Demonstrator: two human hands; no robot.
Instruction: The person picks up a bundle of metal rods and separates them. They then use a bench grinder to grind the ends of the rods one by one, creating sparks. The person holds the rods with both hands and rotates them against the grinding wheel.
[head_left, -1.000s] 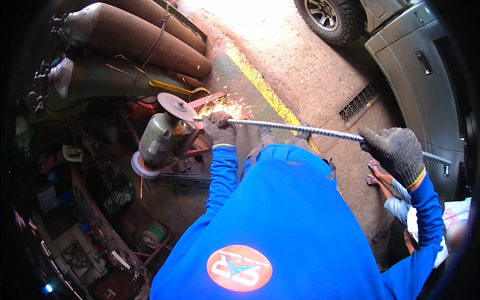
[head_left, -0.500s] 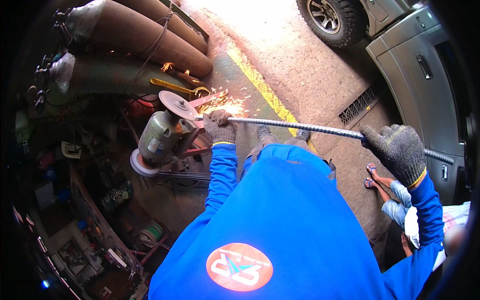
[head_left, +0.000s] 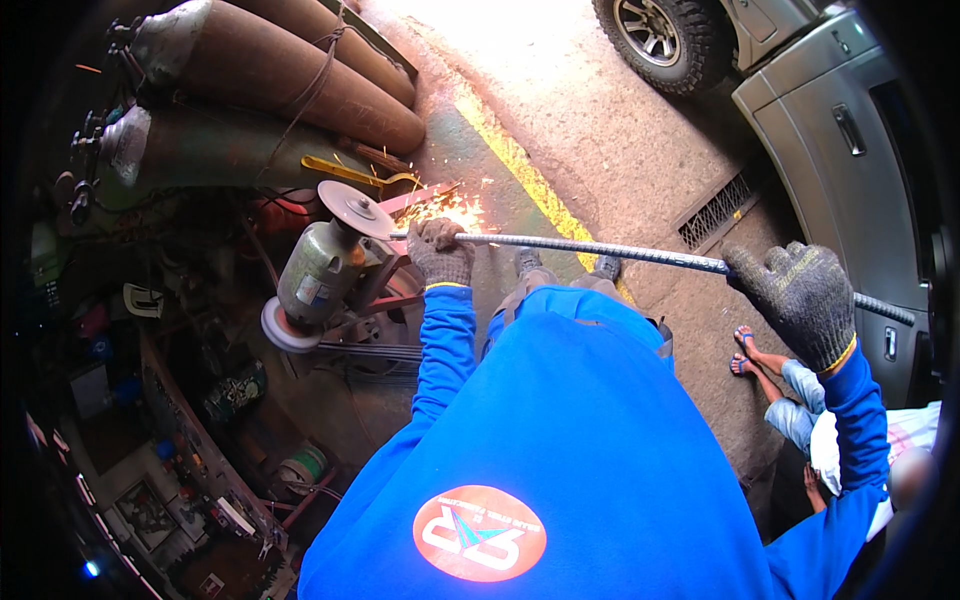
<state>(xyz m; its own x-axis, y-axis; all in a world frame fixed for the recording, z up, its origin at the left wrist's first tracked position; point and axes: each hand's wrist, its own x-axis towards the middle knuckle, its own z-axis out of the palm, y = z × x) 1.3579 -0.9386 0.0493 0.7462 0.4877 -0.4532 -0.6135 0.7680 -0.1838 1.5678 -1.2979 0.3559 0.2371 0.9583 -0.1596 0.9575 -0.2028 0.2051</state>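
Observation:
A long ribbed steel rebar (head_left: 600,247) runs across in front of me, gripped in both gloved hands. My left hand (head_left: 440,252), in a dark knit glove, is closed round it near its left end, close beside the upper wheel (head_left: 357,209) of a bench grinder (head_left: 318,272). That end meets the wheel's edge, and bright sparks (head_left: 448,211) spray out just beyond. Farther along the bar, my right hand (head_left: 797,297), in a matching glove, is wrapped round it; the bar's right end sticks out past the hand. The grinder's second wheel (head_left: 289,325) sits at its lower side.
Several large gas cylinders (head_left: 290,75) lie at the upper left. A grey vehicle (head_left: 840,140) stands on the right, near a floor grate (head_left: 714,212). A seated person in sandals (head_left: 797,395) is at the lower right. Tools and clutter (head_left: 235,390) fill the left side.
My right hand and the bar's right end have dropped slightly and shifted a little right. My left hand stays by the wheel. The spark spray has changed shape.

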